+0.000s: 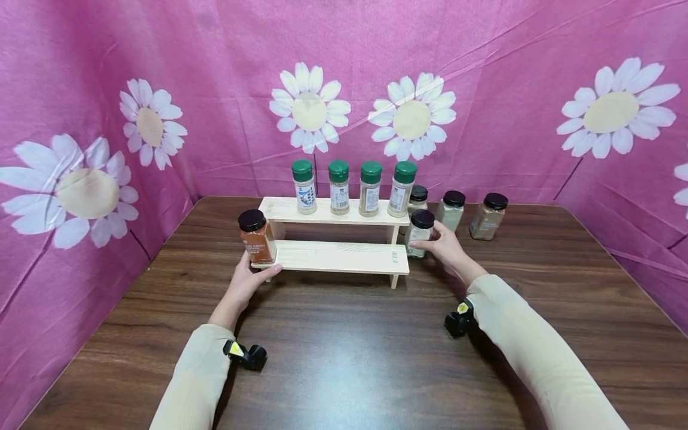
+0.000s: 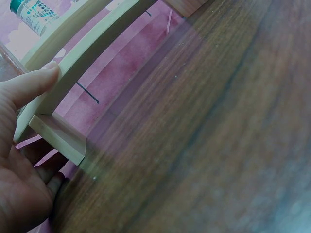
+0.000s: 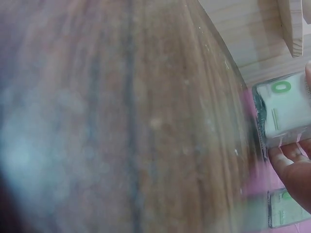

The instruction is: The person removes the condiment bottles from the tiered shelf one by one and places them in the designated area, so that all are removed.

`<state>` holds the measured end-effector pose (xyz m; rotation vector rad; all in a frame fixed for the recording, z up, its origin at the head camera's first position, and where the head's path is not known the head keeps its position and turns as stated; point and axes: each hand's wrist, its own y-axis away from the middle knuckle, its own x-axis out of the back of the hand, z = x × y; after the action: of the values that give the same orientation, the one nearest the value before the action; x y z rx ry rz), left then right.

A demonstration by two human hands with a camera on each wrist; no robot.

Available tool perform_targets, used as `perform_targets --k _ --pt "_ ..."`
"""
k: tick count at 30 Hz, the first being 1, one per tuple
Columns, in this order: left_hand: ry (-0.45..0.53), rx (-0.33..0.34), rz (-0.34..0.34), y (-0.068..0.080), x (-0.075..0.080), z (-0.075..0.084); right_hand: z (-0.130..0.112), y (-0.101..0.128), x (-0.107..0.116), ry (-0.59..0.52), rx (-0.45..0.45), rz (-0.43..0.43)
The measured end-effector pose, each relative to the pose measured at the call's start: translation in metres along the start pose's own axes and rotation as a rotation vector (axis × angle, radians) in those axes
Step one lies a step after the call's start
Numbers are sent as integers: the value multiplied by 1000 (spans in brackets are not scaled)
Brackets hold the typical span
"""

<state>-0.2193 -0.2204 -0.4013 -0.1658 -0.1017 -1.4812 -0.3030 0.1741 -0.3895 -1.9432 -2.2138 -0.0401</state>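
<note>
A two-tier wooden spice rack point(image 1: 344, 257) stands on the table. My left hand point(image 1: 247, 283) grips the left end of its lower shelf; in the left wrist view the thumb point(image 2: 41, 82) presses on the shelf edge and the fingers curl beside the leg point(image 2: 60, 138). Just above that hand, a black-lidded jar of orange-red spice point(image 1: 259, 242) stands on the shelf's left end. My right hand point(image 1: 443, 248) holds a black-lidded spice jar point(image 1: 418, 236) of pale contents beside the rack's right end. In the right wrist view, the jar's green-marked label point(image 3: 289, 99) faces the camera.
Several green-capped shakers point(image 1: 339, 188) line the upper shelf. Behind and right of the held jar stand more black-lidded jars, one partly hidden point(image 1: 418, 197), one pale green point(image 1: 452, 209) and one brownish point(image 1: 488, 218). A pink flowered cloth point(image 1: 231, 89) hangs behind the brown table point(image 1: 333, 358).
</note>
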Motion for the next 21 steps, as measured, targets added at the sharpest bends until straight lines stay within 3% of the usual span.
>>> perform_targets --k 21 --pt "1 9 -4 0 0 0 9 -2 0 -24 14 18"
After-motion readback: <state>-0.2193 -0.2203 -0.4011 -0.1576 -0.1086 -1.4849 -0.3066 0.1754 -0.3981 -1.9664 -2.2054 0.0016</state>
